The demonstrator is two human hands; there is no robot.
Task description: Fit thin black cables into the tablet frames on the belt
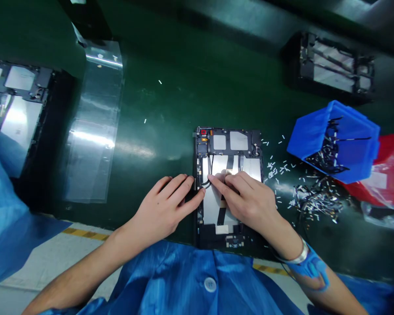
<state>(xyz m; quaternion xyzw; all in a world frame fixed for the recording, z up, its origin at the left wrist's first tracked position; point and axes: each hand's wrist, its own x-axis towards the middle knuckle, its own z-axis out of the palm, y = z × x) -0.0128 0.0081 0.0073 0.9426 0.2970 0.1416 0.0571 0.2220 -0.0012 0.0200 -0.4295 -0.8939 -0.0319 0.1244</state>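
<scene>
We work on the tablet frame (228, 140), lying flat mid-way along the green bench (184, 87). Our left hand (162, 210) lies open at its left edge. Our right hand (249, 203) is pinched together at a thin black cable (206, 184); any clamp cannot be confirmed. A hard pull could tear the cable; cut scraps (318, 199) at right could stray inside.

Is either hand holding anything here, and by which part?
The right hand fingers seem to pinch a thin black cable near its bend, inside the tablet frame. The left hand thumb is close; any grip there cannot be told.
</scene>
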